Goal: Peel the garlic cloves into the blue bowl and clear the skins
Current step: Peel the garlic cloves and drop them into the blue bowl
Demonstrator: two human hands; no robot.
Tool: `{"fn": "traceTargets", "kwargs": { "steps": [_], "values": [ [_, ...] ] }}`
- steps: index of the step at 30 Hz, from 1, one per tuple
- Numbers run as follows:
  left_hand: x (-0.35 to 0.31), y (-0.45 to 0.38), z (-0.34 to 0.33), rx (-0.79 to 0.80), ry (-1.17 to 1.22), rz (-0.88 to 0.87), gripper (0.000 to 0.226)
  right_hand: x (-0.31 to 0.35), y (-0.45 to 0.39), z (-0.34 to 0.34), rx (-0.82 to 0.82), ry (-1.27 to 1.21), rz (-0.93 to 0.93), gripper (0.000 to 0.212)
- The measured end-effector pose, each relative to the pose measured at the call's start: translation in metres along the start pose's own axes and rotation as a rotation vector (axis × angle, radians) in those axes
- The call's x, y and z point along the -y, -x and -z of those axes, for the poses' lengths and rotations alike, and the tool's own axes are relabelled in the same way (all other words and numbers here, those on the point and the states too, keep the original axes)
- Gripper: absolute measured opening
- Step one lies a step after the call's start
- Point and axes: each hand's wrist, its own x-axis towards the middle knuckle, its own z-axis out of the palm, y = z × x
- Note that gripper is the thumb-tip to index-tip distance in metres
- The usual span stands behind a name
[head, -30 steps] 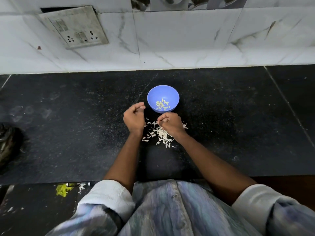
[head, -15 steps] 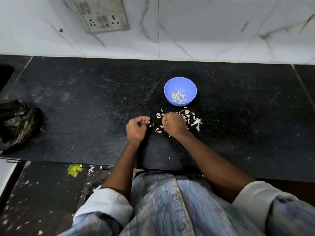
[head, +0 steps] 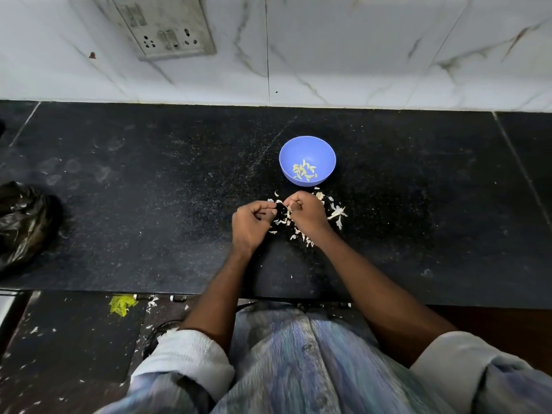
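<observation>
1. Blue bowl (head: 307, 160) sits upright on the black table (head: 149, 204), toward the wall side; it's the landmark for everything below.
2. Inside the bowl: a small cluster of pale peeled garlic cloves (head: 304, 171), lying on the bottom.
3. Just in front of the bowl, on the person's side: both hands working close together, knuckles up.
4. Left hand (head: 250, 224) sits front-left of the bowl, fingers curled, thumb & forefinger tips pressed together. What's between them, if anything, is too small to tell.
5. Right hand (head: 307, 212) is directly in front of the bowl, fingers curled in, tips pinching a small whitish bit, prob. a clove or its skin; can't tell which.
6. The two hands' fingertips are near each other w/ a small dark gap between.
7. Garlic skins (head: 337, 212) lie scattered on the table just front of the bowl, under & around the right hand, w/ the biggest flakes off to its right.
8. Far left of the bowl, at the table's edge: a crumpled black plastic bag (head: 24, 216).
9. Behind the bowl & to its left, on the marble wall: a switch/socket plate (head: 162, 26).
</observation>
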Motion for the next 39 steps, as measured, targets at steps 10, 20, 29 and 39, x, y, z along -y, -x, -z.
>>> {"fn": "traceTargets", "kwargs": {
  "steps": [10, 20, 29, 39],
  "values": [
    [-0.012, 0.034, -0.038, -0.064, -0.208, -0.118, 0.018, -0.009, 0.027, 0.010, -0.019, -0.439, -0.280, 0.020],
    [-0.024, 0.009, -0.013, 0.035, -0.226, -0.180, 0.007, 0.011, 0.033, 0.012, -0.090, -0.725, -0.427, 0.013],
    [-0.022, 0.013, -0.002, 0.108, -0.450, -0.314, 0.008, 0.001, 0.046, 0.003, -0.067, -0.719, -0.412, 0.019],
    [-0.031, -0.013, -0.013, 0.110, -0.109, -0.100, 0.011, 0.009, 0.017, 0.024, 0.040, -0.701, -0.389, 0.018]
  ]
}}
